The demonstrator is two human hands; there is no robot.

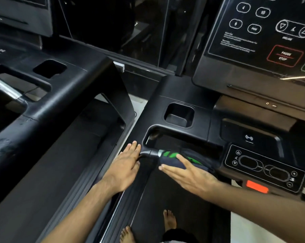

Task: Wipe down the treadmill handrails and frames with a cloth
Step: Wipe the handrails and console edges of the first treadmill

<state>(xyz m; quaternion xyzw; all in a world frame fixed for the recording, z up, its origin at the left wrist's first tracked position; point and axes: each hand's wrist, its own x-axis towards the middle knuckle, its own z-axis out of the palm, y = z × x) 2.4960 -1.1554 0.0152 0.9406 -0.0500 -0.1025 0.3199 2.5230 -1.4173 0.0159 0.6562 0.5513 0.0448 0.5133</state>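
Left hand (126, 165): laid flat, fingers straight and close together, tips touching the smooth black frame (158, 106).
Right hand (188, 174): fingers extended, pressed against the cloth (172, 159), thumb spread above.
Cloth: dark fabric, green-striped, draped over the round handrail (150, 153).

left hand (126, 165) flat, palm down, right hand (188, 174) flat, angled leftward, thumb raised

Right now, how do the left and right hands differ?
The left hand lies without cloth at the corner bend of the black handrail; the right hand presses a dark green-striped cloth against that rail. The left hand's fingers point forward, the right hand's point leftward. Both are open, fingers straight.
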